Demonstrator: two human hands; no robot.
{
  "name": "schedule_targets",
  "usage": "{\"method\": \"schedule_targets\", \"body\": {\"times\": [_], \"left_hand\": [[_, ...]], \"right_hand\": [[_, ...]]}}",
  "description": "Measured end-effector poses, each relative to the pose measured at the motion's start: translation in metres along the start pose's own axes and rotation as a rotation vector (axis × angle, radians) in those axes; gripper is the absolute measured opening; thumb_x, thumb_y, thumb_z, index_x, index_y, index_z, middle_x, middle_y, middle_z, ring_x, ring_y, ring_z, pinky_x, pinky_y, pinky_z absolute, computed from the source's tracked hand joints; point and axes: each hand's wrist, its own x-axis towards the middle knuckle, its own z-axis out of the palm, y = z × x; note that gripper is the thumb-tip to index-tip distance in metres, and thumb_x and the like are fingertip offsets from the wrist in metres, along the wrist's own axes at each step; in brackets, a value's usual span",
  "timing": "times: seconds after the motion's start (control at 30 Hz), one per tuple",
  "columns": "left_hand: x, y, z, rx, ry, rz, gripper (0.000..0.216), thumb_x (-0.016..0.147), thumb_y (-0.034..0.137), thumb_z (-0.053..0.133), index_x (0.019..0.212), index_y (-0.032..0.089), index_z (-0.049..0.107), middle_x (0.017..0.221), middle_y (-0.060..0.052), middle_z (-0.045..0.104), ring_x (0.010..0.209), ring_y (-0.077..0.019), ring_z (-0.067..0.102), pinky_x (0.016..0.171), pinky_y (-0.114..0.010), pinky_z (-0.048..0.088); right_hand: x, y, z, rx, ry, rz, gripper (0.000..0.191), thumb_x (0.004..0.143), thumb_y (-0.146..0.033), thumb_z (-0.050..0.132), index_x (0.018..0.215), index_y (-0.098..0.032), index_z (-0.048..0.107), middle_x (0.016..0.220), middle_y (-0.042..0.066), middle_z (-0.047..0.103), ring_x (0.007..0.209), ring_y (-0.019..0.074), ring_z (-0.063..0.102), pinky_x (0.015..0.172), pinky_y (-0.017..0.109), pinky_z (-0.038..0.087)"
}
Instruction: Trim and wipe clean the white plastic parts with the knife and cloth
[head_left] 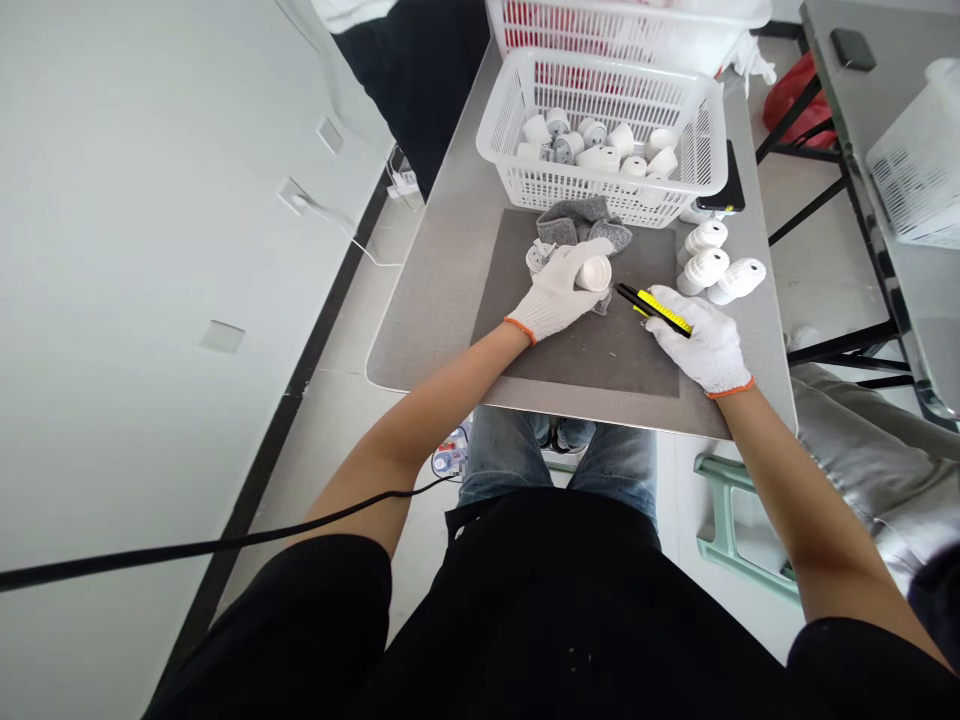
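Both of my hands wear white gloves with orange cuffs. My left hand (556,292) is wrapped round a small white cylindrical part (594,272), held just above the dark grey mat (585,350). My right hand (701,343) grips a yellow and black tool (654,308), whose dark tip points left toward the white part. A short gap separates the tool tip from the part. A grey cloth (581,225) lies on the mat just behind my left hand.
A white plastic basket (510,130) with several white parts stands at the back of the grey table (435,300). Three white parts (716,268) lie to the right of the mat. Another basket (637,25) sits behind. A second table (892,150) stands on the right.
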Motion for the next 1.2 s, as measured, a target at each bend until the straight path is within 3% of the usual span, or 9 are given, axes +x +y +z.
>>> {"method": "schedule_targets", "body": {"times": [0.13,0.3,0.53,0.67,0.87,1.2], "left_hand": [[0.001,-0.002,0.001,-0.01,-0.003,0.018,0.069,0.094,0.026,0.08,0.161,0.03,0.066,0.161,-0.01,0.073,0.154,-0.0309,0.064,0.144,-0.051,0.043],[0.002,-0.003,0.001,-0.006,-0.018,0.013,0.07,0.094,0.027,0.081,0.162,0.033,0.064,0.163,-0.01,0.071,0.156,-0.0302,0.065,0.145,-0.049,0.043],[0.002,-0.003,0.001,-0.008,-0.011,0.028,0.068,0.095,0.027,0.079,0.161,0.029,0.065,0.163,-0.011,0.072,0.157,-0.0304,0.063,0.144,-0.05,0.043],[0.003,-0.005,0.002,-0.008,-0.017,0.039,0.069,0.094,0.028,0.079,0.161,0.029,0.065,0.165,-0.01,0.071,0.155,-0.031,0.064,0.142,-0.051,0.046],[0.004,-0.011,0.005,-0.032,-0.02,0.052,0.061,0.102,0.045,0.081,0.16,0.031,0.067,0.162,-0.005,0.073,0.152,-0.0327,0.062,0.143,-0.055,0.046],[0.002,-0.004,0.001,-0.042,-0.028,0.039,0.071,0.091,0.026,0.084,0.16,0.03,0.067,0.162,-0.01,0.072,0.155,-0.0322,0.065,0.142,-0.051,0.045]], "right_hand": [[0.0,-0.002,0.0,-0.012,0.029,-0.005,0.049,0.099,-0.042,0.078,0.146,-0.032,0.085,0.129,0.006,0.087,0.119,0.0325,0.085,0.116,0.051,0.07],[0.0,-0.004,0.002,0.056,0.083,-0.006,0.048,0.098,-0.039,0.078,0.145,-0.03,0.086,0.141,0.004,0.085,0.13,0.0337,0.083,0.125,0.054,0.065],[0.001,-0.005,0.008,0.156,0.071,0.047,0.048,0.097,-0.038,0.081,0.144,-0.028,0.086,0.141,0.005,0.085,0.133,0.0349,0.082,0.127,0.058,0.064],[0.002,-0.007,0.009,0.25,-0.01,0.092,0.05,0.099,-0.039,0.081,0.147,-0.027,0.085,0.139,0.006,0.085,0.134,0.035,0.082,0.122,0.056,0.068],[0.003,-0.008,0.007,0.166,0.015,0.029,0.045,0.098,-0.035,0.082,0.143,-0.031,0.087,0.144,0.002,0.084,0.137,0.033,0.081,0.133,0.056,0.06],[0.003,-0.005,0.006,0.189,0.01,0.03,0.046,0.097,-0.039,0.082,0.142,-0.03,0.088,0.145,0.001,0.084,0.136,0.033,0.081,0.134,0.056,0.058]]}}
